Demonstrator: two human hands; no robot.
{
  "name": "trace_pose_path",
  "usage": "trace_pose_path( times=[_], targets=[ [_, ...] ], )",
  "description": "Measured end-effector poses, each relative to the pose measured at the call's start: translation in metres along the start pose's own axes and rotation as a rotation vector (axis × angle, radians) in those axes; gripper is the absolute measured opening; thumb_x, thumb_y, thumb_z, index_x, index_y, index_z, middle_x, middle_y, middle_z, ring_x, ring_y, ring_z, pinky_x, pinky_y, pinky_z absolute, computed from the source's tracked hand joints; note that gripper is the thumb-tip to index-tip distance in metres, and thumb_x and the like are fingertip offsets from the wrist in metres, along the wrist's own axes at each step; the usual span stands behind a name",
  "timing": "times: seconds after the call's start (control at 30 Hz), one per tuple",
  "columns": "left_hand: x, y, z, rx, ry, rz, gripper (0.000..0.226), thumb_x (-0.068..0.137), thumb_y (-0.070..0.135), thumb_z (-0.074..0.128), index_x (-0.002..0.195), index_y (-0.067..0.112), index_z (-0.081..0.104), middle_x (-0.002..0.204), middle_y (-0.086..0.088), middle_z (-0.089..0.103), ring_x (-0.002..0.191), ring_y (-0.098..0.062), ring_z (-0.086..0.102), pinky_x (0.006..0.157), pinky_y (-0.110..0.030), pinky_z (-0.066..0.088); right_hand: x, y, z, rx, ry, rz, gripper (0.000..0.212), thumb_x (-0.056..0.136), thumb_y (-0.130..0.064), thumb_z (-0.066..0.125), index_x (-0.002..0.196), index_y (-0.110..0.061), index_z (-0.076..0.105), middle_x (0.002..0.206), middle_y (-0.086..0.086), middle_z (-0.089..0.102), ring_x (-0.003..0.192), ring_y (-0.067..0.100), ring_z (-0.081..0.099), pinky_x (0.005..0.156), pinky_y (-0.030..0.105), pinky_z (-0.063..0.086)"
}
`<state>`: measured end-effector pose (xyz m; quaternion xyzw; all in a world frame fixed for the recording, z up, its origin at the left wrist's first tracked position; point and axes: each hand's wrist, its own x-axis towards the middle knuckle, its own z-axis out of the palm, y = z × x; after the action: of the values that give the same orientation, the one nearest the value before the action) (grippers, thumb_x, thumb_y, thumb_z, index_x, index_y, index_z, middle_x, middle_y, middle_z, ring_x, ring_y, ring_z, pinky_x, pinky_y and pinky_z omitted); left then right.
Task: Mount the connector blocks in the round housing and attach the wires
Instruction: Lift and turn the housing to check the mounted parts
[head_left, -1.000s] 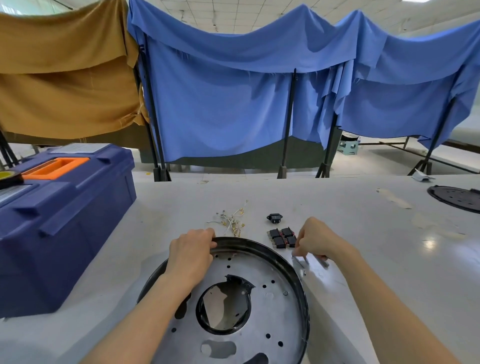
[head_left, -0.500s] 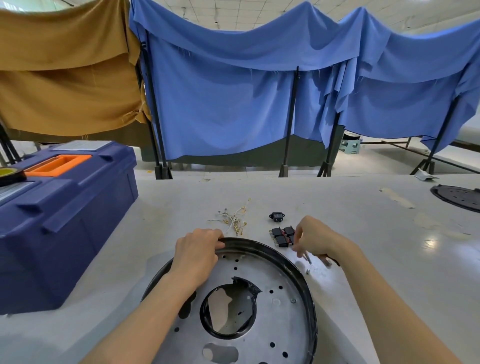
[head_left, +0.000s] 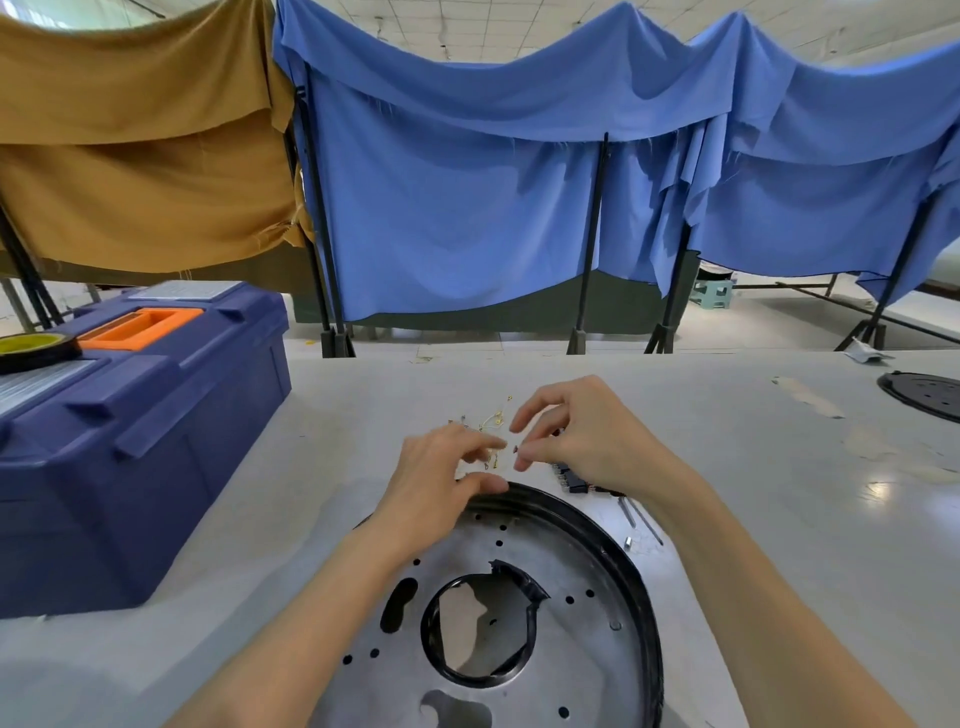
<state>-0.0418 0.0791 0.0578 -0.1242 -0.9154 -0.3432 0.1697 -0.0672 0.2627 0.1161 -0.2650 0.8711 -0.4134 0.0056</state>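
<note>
— Fingers (head_left: 525, 459) on the right hand (head_left: 592, 441) are pinching one small end among the wires (head_left: 493, 415). The left hand (head_left: 441, 488) is curling over the same tangle, too blurred to tell its grip.
— Where is that tangle lying?
— On the counter (head_left: 753, 467), just beyond the far rim of the round housing (head_left: 618, 556), which is lying flat.
— What is getting in the way?
— The right wrist is hiding part of the connector blocks (head_left: 574, 480), and thin metal tools (head_left: 631, 514) are lying beside the rim.
— Any containers?
— A blue toolbox (head_left: 156, 426) is sitting at the left, lid closed, carrying a tape roll (head_left: 36, 348).
</note>
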Motion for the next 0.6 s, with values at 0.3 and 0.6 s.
trace_pose_path(
  times=[0.3, 0.6],
  targets=[
    [-0.004, 0.017, -0.005, -0.061, 0.203, 0.160, 0.014, 0.083, 0.010, 0.072, 0.088, 0.021, 0.079, 0.076, 0.009, 0.073, 0.065, -0.004, 0.063, 0.067, -0.017, 0.046, 0.002, -0.002, 0.013, 0.094, 0.066, -0.004, 0.032, 0.082, 0.002, 0.072, 0.110, -0.012, 0.061, 0.061, -0.001, 0.070, 0.040, -0.004, 0.052, 0.046, 0.004, 0.036],
    [-0.008, 0.000, -0.008, 0.161, -0.037, 0.069, 0.006, 0.082, 0.014, 0.073, 0.087, 0.013, 0.077, 0.082, 0.002, 0.060, 0.076, -0.014, 0.051, 0.072, -0.025, 0.041, 0.004, 0.022, 0.022, -0.364, -0.006, 0.197, 0.015, 0.075, -0.036, 0.082, 0.081, -0.024, 0.076, 0.082, -0.007, 0.072, 0.083, 0.014, 0.065, 0.081, 0.036, 0.055]
  ],
)
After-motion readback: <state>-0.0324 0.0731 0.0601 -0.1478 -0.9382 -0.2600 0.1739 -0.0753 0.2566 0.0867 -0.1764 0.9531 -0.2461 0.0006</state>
